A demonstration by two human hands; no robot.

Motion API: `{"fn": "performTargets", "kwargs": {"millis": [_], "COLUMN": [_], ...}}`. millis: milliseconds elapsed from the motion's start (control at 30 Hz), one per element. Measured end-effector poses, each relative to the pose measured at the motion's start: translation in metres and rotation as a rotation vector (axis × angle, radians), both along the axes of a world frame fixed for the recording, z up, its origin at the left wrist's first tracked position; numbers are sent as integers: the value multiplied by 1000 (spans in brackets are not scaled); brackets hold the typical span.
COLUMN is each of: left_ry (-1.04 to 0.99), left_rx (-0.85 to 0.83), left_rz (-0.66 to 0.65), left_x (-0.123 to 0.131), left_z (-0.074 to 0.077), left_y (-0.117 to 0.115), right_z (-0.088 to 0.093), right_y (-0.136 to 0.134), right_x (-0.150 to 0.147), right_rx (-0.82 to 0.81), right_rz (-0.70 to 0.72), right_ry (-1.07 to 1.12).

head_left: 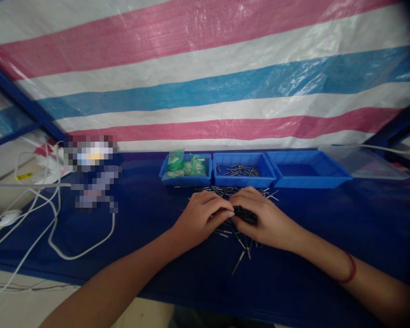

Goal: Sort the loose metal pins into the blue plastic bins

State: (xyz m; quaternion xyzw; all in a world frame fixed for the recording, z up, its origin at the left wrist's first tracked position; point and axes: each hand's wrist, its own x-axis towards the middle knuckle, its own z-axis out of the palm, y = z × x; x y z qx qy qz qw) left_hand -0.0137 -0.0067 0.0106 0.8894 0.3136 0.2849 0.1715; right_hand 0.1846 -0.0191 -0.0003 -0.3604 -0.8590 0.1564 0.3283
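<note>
A heap of thin metal pins [241, 246] lies scattered on the dark blue tabletop [146, 228] in front of me. My left hand [200, 216] rests palm down on the left part of the heap, fingers curled toward the middle. My right hand [261, 218] lies on the right part, fingers bent over a dark bunch of pins. The fingertips of both hands meet over the heap. What sits under the fingers is hidden.
Three blue bins stand behind the heap: the left bin [186, 169] holds green packets, the middle bin [242, 171] holds pins, the right bin [307, 171] looks bare. A clear lid [362, 164] lies further right. White cables [54, 218] loop at left. A striped tarp [205, 68] backs the table.
</note>
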Motion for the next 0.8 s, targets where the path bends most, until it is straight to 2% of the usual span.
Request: {"fn": "performTargets", "kwargs": {"millis": [167,333,500,633,800], "left_ry": [-145,-191,-180,-80,85], "left_rx": [-40,-90,-102,-49,7], "left_rz": [76,153,147,103,106], "left_x": [2,2,2,1,-1], "left_z": [2,2,3,0,-6], "left_y": [-3,-4,-3,1,4], "right_z": [0,1,-1,0,-3], "right_y": [1,0,-2,0,8], "right_x": [-2,1,0,3,12], "right_rx": [-63,-166,-208,-148,30], "right_rz": [41,-29,-115,-133,-150], "right_ry": [89,239,320,231,-99]}}
